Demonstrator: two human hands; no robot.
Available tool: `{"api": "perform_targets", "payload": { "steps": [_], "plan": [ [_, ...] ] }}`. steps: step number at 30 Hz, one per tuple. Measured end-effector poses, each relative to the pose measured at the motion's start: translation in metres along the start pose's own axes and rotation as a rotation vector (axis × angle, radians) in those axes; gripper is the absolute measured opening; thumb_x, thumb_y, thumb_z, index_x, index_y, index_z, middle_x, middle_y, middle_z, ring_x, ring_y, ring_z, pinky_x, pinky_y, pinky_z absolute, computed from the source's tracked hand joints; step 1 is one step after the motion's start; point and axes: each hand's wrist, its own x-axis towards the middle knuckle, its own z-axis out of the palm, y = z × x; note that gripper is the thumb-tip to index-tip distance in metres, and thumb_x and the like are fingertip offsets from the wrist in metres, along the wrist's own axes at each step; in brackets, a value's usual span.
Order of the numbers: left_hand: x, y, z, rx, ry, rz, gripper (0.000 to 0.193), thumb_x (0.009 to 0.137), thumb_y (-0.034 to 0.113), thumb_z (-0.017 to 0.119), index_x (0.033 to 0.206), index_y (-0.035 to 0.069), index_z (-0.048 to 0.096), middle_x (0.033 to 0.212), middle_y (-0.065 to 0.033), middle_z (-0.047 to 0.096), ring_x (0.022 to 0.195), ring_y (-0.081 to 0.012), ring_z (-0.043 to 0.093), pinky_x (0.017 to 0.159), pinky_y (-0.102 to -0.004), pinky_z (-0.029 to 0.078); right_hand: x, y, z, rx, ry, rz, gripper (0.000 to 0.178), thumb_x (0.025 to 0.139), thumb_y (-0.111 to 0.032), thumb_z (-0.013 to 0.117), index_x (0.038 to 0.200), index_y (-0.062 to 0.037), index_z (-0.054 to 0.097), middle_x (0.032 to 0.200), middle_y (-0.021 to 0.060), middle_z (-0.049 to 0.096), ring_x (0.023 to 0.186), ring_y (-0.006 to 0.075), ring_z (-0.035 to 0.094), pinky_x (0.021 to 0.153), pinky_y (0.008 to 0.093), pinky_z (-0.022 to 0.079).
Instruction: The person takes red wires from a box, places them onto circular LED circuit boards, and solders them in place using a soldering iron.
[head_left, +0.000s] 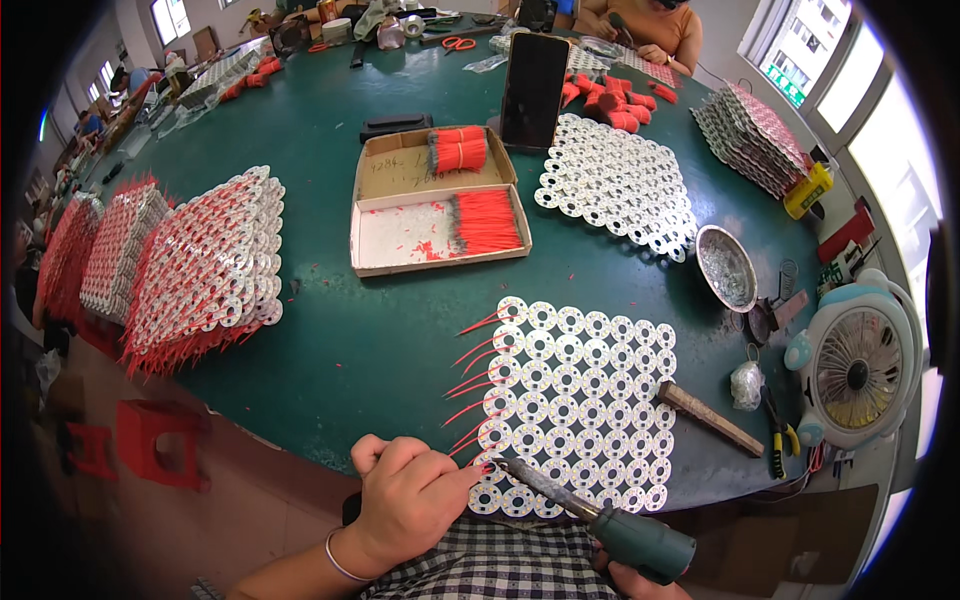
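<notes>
A sheet of joined round white LED circuit boards [590,384] lies on the table before me. Red wires [478,358] stick out from its left edge, fixed to several of the discs. At the lower left corner of the sheet, my left hand [408,497] is closed, its thumb and forefinger pinching a short red wire against a disc. My right hand [645,584], partly hidden at the lower edge, grips a soldering iron [640,541] with a green handle. The iron's tip rests at that same disc, right beside my left fingertips.
A wooden bar [710,418] lies across the sheet's right edge. Ahead stands a cardboard box [400,250] of red wires, with a phone [533,90] behind it. Stacked wired boards [210,262] stand left. A metal bowl [727,268], pliers [777,445] and a fan [856,365] are right.
</notes>
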Motion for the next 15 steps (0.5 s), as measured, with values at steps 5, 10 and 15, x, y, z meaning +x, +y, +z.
{"api": "perform_targets", "payload": {
  "steps": [5, 10, 15],
  "plan": [
    [-0.001, -0.001, 0.000, -0.001, -0.015, -0.009, 0.024, 0.070, 0.012, 0.078, 0.092, 0.019, 0.076, 0.078, 0.0102, 0.056, 0.081, -0.0130, 0.051, 0.081, -0.0393, 0.027, 0.008, -0.008, 0.002, 0.000, 0.013, -0.109, 0.032, 0.095, -0.015, 0.068, 0.122, 0.0008, 0.062, 0.111, 0.0132, 0.065, 0.100, 0.0258, 0.062, 0.087, 0.0394, 0.050],
    [-0.001, -0.002, 0.001, -0.004, -0.008, 0.003, 0.023, 0.069, 0.011, 0.078, 0.091, 0.019, 0.075, 0.078, 0.0098, 0.056, 0.081, -0.0132, 0.051, 0.081, -0.0395, 0.027, 0.012, -0.015, 0.004, -0.005, 0.035, -0.219, 0.034, 0.094, -0.015, 0.068, 0.123, 0.0011, 0.061, 0.116, 0.0143, 0.065, 0.105, 0.0269, 0.062, 0.090, 0.0400, 0.050],
    [0.002, 0.002, -0.003, -0.002, -0.005, -0.007, 0.024, 0.068, 0.010, 0.079, 0.089, 0.018, 0.075, 0.078, 0.0095, 0.056, 0.081, -0.0136, 0.052, 0.081, -0.0394, 0.028, -0.003, -0.001, 0.005, 0.027, 0.025, -0.084, 0.039, 0.093, -0.014, 0.070, 0.127, 0.0017, 0.059, 0.127, 0.0177, 0.061, 0.113, 0.0294, 0.060, 0.095, 0.0408, 0.048]
  ]
}}
